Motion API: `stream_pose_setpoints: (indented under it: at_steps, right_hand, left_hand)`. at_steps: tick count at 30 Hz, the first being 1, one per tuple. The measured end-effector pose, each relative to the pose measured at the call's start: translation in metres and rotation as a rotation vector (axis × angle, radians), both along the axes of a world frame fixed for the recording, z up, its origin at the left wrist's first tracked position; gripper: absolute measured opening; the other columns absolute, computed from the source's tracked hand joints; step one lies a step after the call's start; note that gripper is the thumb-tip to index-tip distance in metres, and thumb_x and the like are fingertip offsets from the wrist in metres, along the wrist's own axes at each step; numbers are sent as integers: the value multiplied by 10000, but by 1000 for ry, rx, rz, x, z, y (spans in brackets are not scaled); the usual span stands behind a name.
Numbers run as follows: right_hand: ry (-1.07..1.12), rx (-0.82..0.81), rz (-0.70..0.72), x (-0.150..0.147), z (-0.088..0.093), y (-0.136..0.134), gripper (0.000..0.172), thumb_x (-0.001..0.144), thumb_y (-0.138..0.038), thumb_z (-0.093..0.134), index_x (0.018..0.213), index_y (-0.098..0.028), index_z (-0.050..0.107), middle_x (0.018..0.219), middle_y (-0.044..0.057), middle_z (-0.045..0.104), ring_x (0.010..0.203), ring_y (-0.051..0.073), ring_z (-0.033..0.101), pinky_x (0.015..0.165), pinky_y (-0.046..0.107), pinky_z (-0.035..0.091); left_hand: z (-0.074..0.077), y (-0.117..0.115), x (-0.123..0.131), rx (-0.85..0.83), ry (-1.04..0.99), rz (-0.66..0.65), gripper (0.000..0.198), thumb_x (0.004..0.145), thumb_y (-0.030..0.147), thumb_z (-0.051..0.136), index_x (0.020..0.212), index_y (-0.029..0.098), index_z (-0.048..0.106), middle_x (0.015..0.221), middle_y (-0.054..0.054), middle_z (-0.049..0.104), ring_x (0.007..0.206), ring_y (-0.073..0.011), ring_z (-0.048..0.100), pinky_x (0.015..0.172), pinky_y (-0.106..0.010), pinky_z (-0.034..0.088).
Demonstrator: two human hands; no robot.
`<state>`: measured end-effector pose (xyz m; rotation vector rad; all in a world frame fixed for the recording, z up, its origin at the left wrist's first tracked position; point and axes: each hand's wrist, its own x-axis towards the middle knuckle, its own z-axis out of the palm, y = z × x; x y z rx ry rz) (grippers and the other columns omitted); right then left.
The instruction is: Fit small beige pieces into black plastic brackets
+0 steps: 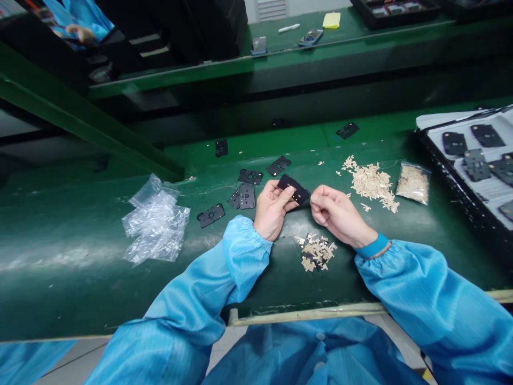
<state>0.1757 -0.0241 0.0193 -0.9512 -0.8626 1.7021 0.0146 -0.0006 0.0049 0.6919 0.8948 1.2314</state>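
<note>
Pinched between the thumb and fingers of my left hand (269, 214) is a flat black plastic part (295, 191), tilted, with small light spots on its face. My right hand (339, 214) is closed in a pinch at the part's right end; whatever sits between those fingertips is too small to make out. Below the hands lies a small pile of beige and black scraps (317, 252). To the right of my right hand spreads a larger heap of small beige pieces (372, 183). Several similar black plates (245, 197) lie left of my left hand.
Clear plastic bags (156, 224) are heaped on the green bench (80, 289) at left. A filled zip bag (413, 183) lies beside the beige heap. At right stands a black tray (449, 198) holding black parts. A green shelf (360, 40) crosses the back; another person's hand (80, 33) shows upper left.
</note>
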Motion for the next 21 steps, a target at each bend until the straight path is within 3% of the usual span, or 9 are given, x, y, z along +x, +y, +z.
stream_pose_setpoints:
  at_steps: [3,9,13,21]
  right_hand:
    - [0,6,-5,-1,-1,0,263,876,-339,746,769,-204,546,589,-77,506,433,52,393,423,223,246]
    - [-235,51,84,5,-3,0,287,899,-414,748,804,-200,581,563,-66,523,434,59,409,415,211,282]
    - [-103,15,-37,7,-1,3,308,891,-482,745,873,-208,605,684,-42,581,486,74,494,424,218,334]
    - [172,-93,93,0,3,-1,342,813,-383,841,896,-224,550,697,-60,604,533,75,529,480,200,381]
  left_hand:
    - [1,0,0,-2,-6,-1,503,679,399,923,933,198,539,787,61,677,699,-69,675,682,-193,593]
    - [1,1,-2,-5,-16,-17,505,681,403,922,937,197,538,810,54,692,730,-79,694,711,-213,610]
    - [0,1,-2,-1,11,-41,520,672,424,924,932,199,534,811,51,687,731,-88,700,711,-223,616]
    - [1,1,-1,2,5,-52,518,656,406,934,912,186,541,807,49,685,715,-80,690,669,-197,606]
